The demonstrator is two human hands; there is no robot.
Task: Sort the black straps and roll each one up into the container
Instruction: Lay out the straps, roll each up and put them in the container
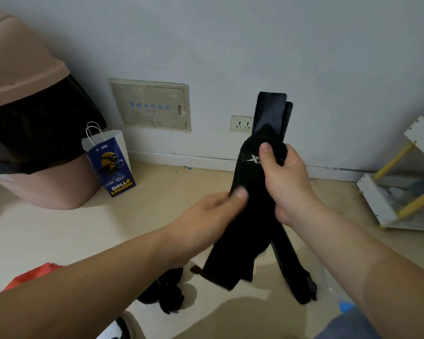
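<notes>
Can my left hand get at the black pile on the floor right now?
Probably not yet: the left hand is gripping the held straps. The pile lies uncovered below it, so letting go should free the way.

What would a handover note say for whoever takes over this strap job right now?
Left hand: grip pinching the lower edge of the black strap bundle.
Right hand: grip closed around the bundle's upper part, ends sticking up.
More black straps lie in a heap on the floor.
Done: nothing visibly rolled.
Left: separate, roll each, stow; the container is not clearly identifiable.
</notes>
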